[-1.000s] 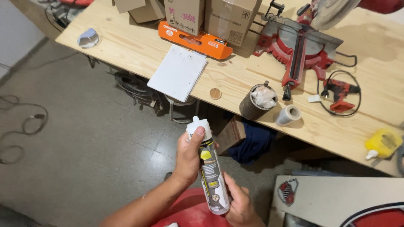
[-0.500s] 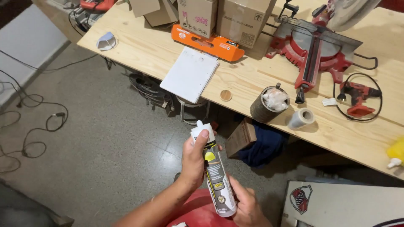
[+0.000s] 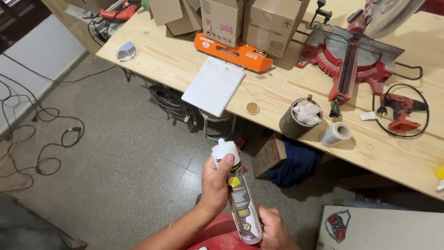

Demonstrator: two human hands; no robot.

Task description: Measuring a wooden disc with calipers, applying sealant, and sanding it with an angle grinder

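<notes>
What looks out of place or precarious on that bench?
The white spiral notebook hangs past the front edge of the wooden workbench, so it could tip. The round wooden disc also sits close to that edge. The sealant tube in the left hand and right hand looks intact.

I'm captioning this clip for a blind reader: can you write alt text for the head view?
Seen from above, the left hand grips the top of a sealant cartridge while the right hand holds its base. Beyond them stands a wooden workbench carrying a notepad, a red miter saw and cardboard boxes.
</notes>
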